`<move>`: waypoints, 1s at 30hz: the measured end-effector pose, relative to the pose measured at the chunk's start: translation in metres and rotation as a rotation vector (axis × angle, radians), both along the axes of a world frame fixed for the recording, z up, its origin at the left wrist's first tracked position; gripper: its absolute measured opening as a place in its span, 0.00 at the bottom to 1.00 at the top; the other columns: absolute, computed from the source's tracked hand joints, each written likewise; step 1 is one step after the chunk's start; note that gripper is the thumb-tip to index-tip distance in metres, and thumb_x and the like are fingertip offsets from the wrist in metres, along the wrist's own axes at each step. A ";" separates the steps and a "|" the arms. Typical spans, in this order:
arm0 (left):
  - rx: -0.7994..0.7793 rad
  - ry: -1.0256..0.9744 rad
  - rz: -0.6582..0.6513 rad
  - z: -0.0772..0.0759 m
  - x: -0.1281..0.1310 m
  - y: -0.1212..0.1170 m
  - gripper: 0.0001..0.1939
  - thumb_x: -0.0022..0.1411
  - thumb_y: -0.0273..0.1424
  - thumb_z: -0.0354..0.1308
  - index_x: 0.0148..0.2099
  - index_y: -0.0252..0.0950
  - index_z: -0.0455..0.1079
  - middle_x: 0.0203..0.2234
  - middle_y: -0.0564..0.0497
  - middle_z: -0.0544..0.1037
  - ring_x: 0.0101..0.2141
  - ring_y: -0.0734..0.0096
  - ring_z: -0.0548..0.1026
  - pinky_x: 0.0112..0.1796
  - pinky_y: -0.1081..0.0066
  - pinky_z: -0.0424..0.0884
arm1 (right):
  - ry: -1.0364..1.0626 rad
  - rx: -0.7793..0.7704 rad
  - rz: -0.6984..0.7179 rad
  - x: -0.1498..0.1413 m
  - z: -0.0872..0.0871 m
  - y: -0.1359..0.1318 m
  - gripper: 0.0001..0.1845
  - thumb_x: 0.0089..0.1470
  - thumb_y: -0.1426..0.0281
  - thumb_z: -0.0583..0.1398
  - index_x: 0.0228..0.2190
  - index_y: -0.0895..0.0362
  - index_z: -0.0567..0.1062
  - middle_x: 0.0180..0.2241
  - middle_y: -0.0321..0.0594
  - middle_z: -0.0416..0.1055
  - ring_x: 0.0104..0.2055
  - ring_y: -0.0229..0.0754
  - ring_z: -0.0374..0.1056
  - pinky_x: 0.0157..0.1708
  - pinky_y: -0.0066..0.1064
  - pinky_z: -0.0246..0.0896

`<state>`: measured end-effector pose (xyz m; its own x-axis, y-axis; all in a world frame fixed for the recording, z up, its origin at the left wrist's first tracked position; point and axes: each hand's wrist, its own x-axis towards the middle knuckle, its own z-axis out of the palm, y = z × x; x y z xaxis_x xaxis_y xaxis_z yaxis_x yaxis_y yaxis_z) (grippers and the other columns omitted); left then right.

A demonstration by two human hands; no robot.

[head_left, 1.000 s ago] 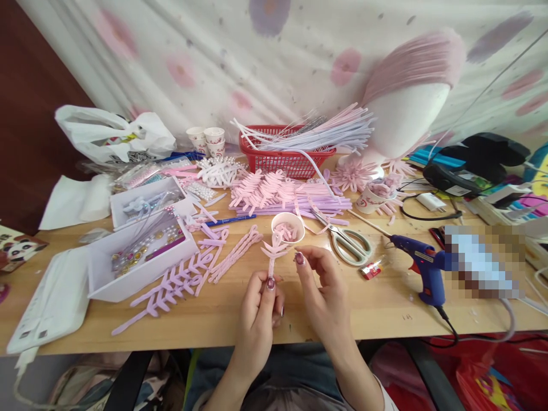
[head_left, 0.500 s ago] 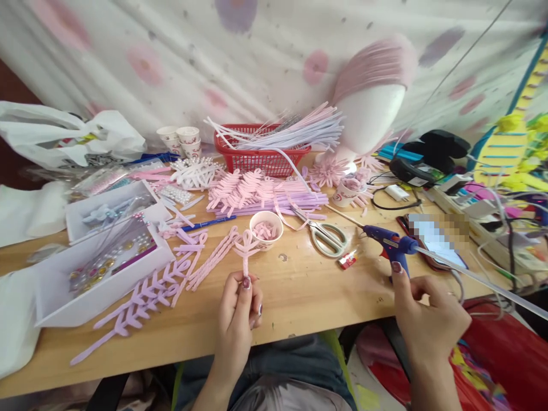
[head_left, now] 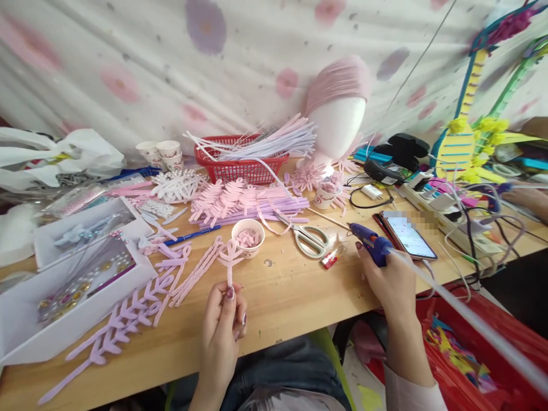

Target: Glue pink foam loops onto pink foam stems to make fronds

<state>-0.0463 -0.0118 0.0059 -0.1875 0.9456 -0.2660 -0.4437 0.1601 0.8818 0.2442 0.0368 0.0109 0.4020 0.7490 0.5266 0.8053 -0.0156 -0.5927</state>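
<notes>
My left hand (head_left: 225,317) pinches the stem of a pink pipe-cleaner sprig (head_left: 230,260), held upright with its looped leaves at the top. Just behind the sprig stands a paper cup (head_left: 248,237) filled with short pink pieces. On the right, my right hand (head_left: 387,282) is wrapped around the handle of a blue glue gun (head_left: 370,242), whose nozzle points left. A long translucent glue stick (head_left: 454,305) sticks out of its back. Scissors (head_left: 310,241) lie between the cup and the glue gun. Pink twisted strips (head_left: 197,271) and purple leafy stems (head_left: 124,319) lie left of my left hand.
A red basket (head_left: 240,169) of pipe cleaners and a white mannequin head (head_left: 340,123) stand at the back. White boxes (head_left: 81,325) with beads are at the left. A phone (head_left: 411,235) and a power strip (head_left: 454,228) with cables lie right. Another person's hand (head_left: 528,200) shows far right.
My right hand has closed around the glue gun's handle; before, its fingers were only at it. The view has shifted right, bringing another person's hand into sight. The sprig stays in my left hand.
</notes>
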 end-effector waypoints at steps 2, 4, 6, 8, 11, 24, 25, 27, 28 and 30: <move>-0.008 0.007 -0.001 0.001 0.000 0.000 0.17 0.61 0.46 0.62 0.37 0.36 0.68 0.18 0.60 0.62 0.16 0.84 0.52 0.19 0.81 0.47 | 0.012 -0.004 -0.132 -0.010 0.001 -0.010 0.13 0.53 0.58 0.64 0.27 0.54 0.76 0.25 0.45 0.73 0.34 0.55 0.69 0.37 0.43 0.61; -0.009 -0.007 -0.004 0.002 0.000 0.000 0.17 0.61 0.45 0.62 0.35 0.35 0.68 0.19 0.60 0.62 0.17 0.85 0.52 0.20 0.81 0.48 | 0.135 0.003 -0.168 -0.022 0.001 -0.019 0.16 0.53 0.55 0.64 0.28 0.56 0.77 0.24 0.43 0.72 0.29 0.50 0.68 0.30 0.40 0.61; -0.005 -0.033 -0.006 0.002 0.001 0.000 0.16 0.61 0.43 0.63 0.33 0.35 0.68 0.21 0.59 0.64 0.17 0.86 0.52 0.20 0.81 0.50 | 0.269 -0.011 -0.079 -0.034 0.000 -0.026 0.18 0.55 0.53 0.62 0.28 0.56 0.78 0.23 0.40 0.72 0.24 0.45 0.66 0.26 0.37 0.61; 0.004 -0.053 -0.006 0.002 0.001 0.000 0.16 0.61 0.43 0.63 0.32 0.35 0.68 0.23 0.58 0.66 0.17 0.87 0.54 0.21 0.80 0.51 | 0.330 0.000 0.092 -0.046 -0.001 -0.031 0.19 0.57 0.54 0.60 0.27 0.55 0.78 0.23 0.39 0.72 0.24 0.44 0.67 0.29 0.38 0.64; 0.025 -0.052 -0.004 0.001 0.002 0.001 0.17 0.60 0.44 0.64 0.33 0.34 0.69 0.24 0.57 0.68 0.18 0.86 0.55 0.21 0.80 0.53 | 0.377 0.068 0.427 -0.065 0.003 -0.035 0.19 0.60 0.54 0.58 0.28 0.54 0.78 0.26 0.41 0.76 0.30 0.48 0.72 0.34 0.40 0.67; 0.004 0.012 -0.058 0.001 0.002 0.000 0.20 0.59 0.49 0.63 0.34 0.35 0.69 0.22 0.58 0.67 0.16 0.86 0.54 0.18 0.80 0.50 | 0.096 0.055 0.922 -0.125 0.026 -0.026 0.19 0.59 0.55 0.59 0.23 0.54 0.68 0.18 0.34 0.61 0.24 0.41 0.58 0.23 0.34 0.52; 0.003 0.009 -0.062 0.001 0.002 0.000 0.20 0.59 0.49 0.63 0.34 0.35 0.69 0.22 0.58 0.67 0.16 0.86 0.54 0.18 0.80 0.50 | 0.087 0.054 0.919 -0.125 0.025 -0.026 0.19 0.58 0.55 0.60 0.23 0.53 0.67 0.18 0.34 0.61 0.24 0.41 0.58 0.23 0.34 0.52; 0.009 0.011 -0.068 0.001 0.002 0.000 0.20 0.59 0.48 0.63 0.34 0.35 0.69 0.22 0.58 0.67 0.16 0.85 0.55 0.19 0.79 0.50 | 0.074 0.053 0.911 -0.126 0.024 -0.025 0.18 0.57 0.56 0.61 0.23 0.53 0.66 0.19 0.33 0.61 0.24 0.40 0.57 0.23 0.33 0.51; 0.016 0.016 -0.069 0.001 0.002 -0.001 0.20 0.60 0.48 0.63 0.35 0.35 0.70 0.22 0.58 0.67 0.17 0.85 0.55 0.19 0.79 0.50 | 0.070 0.052 0.906 -0.126 0.023 -0.025 0.18 0.57 0.57 0.62 0.23 0.53 0.66 0.19 0.33 0.61 0.24 0.40 0.57 0.23 0.33 0.50; 0.022 0.028 -0.069 0.000 0.002 -0.001 0.19 0.60 0.48 0.62 0.35 0.35 0.70 0.21 0.58 0.66 0.17 0.84 0.55 0.19 0.79 0.50 | 0.063 0.049 0.899 -0.126 0.023 -0.025 0.18 0.56 0.58 0.62 0.22 0.53 0.64 0.18 0.32 0.59 0.24 0.40 0.56 0.23 0.33 0.49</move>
